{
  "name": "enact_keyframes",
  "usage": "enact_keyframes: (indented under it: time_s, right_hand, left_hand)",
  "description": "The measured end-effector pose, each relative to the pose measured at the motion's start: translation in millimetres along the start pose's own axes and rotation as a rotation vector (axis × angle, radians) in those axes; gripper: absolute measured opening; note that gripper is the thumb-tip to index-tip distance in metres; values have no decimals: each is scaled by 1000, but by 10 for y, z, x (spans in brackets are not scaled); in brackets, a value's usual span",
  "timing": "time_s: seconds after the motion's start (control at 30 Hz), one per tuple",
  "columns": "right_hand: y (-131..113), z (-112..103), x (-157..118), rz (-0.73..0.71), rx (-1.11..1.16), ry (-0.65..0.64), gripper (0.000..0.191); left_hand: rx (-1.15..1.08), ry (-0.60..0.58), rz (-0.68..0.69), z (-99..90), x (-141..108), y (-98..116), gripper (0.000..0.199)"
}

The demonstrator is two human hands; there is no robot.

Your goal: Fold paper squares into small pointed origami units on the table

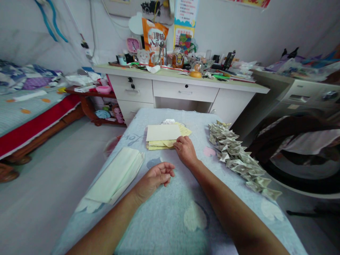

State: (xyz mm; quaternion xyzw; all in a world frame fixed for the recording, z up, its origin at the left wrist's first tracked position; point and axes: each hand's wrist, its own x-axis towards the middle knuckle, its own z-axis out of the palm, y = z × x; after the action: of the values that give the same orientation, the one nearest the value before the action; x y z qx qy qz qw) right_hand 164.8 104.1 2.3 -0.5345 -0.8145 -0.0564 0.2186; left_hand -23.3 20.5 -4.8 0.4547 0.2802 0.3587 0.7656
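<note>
My right hand (186, 150) has its fingers pinched at the right front corner of a stack of yellow paper (159, 145). A pale cream sheet or pad (163, 132) lies on top of that stack. My left hand (156, 179) hovers over the cloth, palm turned inward, fingers loosely curled and apart, with nothing in it. To its left lies a pile of long pale green-white paper (117, 175). Folded paper pieces (236, 157) stand packed in long rows along the right side of the cloth-covered table (164, 219).
Behind the table stands a white desk (183, 88) crowded with jars, a clock and an orange snack bag (154, 40). A washing machine (300, 102) is at the right. A bed (29, 109) and a low wooden shelf (92, 94) are at the left.
</note>
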Motion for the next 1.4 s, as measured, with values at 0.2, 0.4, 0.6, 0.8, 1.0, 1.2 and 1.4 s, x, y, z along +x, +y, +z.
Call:
enact_keyframes:
  time_s: [0.2,0.4,0.6,0.8,1.0,1.2,1.4]
  right_hand:
    - [-19,-63,34,74,73,23,11]
    - [63,-128,82,141,167,-36,2]
    - [205,-296,129,203,411,-43,8]
    - [307,-471,181,171,476,-138,4]
    - [322,-495,193,60,439,-191,22]
    - [286,-444,181,75,333,-66,7]
    - [269,-503,154,199,405,-46,3]
  left_hand:
    - [14,-8,-2,-7,-3,8,37]
    - [13,-16,2,-8,-3,9,37]
    - [22,-17,4,4,-4,4,38]
    - [40,-18,5,4,-2,-1,38]
    - [61,-18,0,15,-3,3,37]
    - [58,-23,1,5,0,4,38]
    - [68,16,-2,26,-10,20,39]
